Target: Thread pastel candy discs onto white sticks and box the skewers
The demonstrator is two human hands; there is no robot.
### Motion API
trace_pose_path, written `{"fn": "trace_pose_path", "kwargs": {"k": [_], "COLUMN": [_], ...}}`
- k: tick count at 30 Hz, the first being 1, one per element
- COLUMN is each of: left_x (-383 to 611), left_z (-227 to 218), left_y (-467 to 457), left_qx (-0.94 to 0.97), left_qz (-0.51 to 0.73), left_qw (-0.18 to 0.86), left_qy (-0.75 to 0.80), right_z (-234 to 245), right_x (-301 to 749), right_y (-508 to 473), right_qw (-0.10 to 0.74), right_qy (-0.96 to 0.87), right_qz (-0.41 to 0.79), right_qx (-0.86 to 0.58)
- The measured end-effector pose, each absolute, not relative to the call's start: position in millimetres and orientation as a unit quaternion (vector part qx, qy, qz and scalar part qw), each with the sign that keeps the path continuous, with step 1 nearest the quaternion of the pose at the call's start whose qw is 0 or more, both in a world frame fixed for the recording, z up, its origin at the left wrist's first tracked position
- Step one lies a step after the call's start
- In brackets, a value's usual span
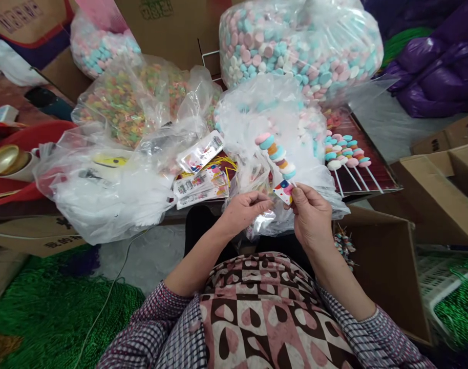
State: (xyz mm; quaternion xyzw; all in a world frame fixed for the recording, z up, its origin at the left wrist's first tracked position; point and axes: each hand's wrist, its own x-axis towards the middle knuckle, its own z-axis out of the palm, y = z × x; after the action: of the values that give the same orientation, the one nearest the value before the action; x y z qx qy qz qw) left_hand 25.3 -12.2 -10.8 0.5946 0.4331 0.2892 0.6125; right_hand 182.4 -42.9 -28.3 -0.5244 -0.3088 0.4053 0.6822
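My right hand (310, 211) is closed around the lower end of a candy skewer (277, 152) stacked with pink, blue, orange and white discs, tilted up to the left. A small printed wrapper (283, 191) with coloured dots sits at the skewer's base, pinched between both hands. My left hand (246, 207) has its fingers curled toward the wrapper, its fingertips touching the wrapper's edge. Both hands are above my lap, in front of a crumpled clear plastic bag (257, 110).
Finished skewers (345, 156) lie on a dark red tray (372, 169). Printed wrappers (201, 184) are piled on the table. Big bags of pastel candy (299, 43) and mixed candy (130, 100) stand behind. Open cardboard boxes (387, 266) are at right, green netting (45, 307) lower left.
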Motion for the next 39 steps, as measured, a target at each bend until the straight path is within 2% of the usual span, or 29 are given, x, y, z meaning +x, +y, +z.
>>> {"fn": "trace_pose_path", "kwargs": {"k": [4, 8, 12, 14, 20, 27, 36, 39], "left_x": [22.9, 22.2, 27.0, 28.8, 24.7, 22.9, 29.5, 29.4], "left_z": [-8.3, -10.6, -15.6, -15.5, -7.7, -4.6, -12.7, -14.4], "left_y": [-10.9, -8.3, -8.9, -10.5, -14.7, -13.4, -17.7, -17.3], "left_qx": [0.659, 0.766, 0.812, 0.802, 0.711, 0.727, 0.578, 0.564], "left_qz": [0.320, 0.285, 0.249, 0.244, 0.254, 0.258, 0.281, 0.295], "left_qw": [0.504, 0.361, 0.309, 0.335, 0.506, 0.475, 0.646, 0.636], "left_qy": [0.458, 0.448, 0.428, 0.430, 0.417, 0.424, 0.411, 0.436], "right_z": [-30.0, -27.2, -27.0, -30.6, -36.8, -34.4, -38.7, -35.5], "right_x": [181.8, 183.6, 182.8, 181.1, 178.5, 179.3, 184.9, 184.5], "right_y": [-46.7, -49.1, -49.4, -48.4, -43.7, -46.8, -45.8, -46.9], "right_qw": [0.674, 0.670, 0.649, 0.651, 0.690, 0.682, 0.675, 0.670], "right_qy": [-0.310, -0.307, -0.319, -0.321, -0.283, -0.308, -0.338, -0.330], "right_qz": [0.426, 0.434, 0.426, 0.409, 0.368, 0.350, 0.319, 0.350], "right_qx": [-0.517, -0.518, -0.544, -0.553, -0.556, -0.564, -0.573, -0.565]}}
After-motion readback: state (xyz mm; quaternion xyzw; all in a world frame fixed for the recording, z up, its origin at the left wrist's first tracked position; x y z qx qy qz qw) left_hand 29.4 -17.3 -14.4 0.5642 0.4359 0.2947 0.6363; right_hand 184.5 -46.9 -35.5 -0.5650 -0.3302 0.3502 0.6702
